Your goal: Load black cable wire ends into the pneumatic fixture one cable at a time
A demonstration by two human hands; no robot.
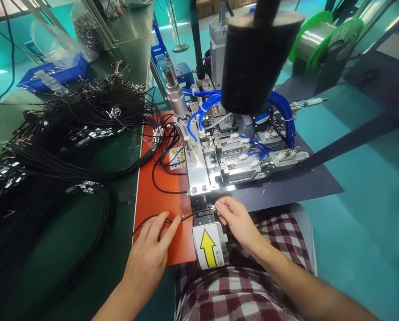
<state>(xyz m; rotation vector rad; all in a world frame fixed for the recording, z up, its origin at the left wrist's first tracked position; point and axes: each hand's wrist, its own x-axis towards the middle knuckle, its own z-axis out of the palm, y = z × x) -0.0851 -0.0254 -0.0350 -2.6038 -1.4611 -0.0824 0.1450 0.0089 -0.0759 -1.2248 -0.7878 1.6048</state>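
My right hand (237, 219) pinches the metal-tipped end of a thin black cable (189, 216) just in front of the machine's black feed slot (203, 213). My left hand (151, 248) rests on the orange base plate (154, 200), its fingertips pressing the same cable where it loops away to the left. Above the slot sits the metal assembly machine (226, 151) with blue air hoses. A white tag with a yellow arrow (209, 245) hangs below the slot.
A large tangle of black cables with metal ends (62, 133) covers the green bench to the left. A blue bin (52, 73) stands at the back left, a green wire spool (320, 40) at the back right. A black cylinder (258, 58) hangs overhead.
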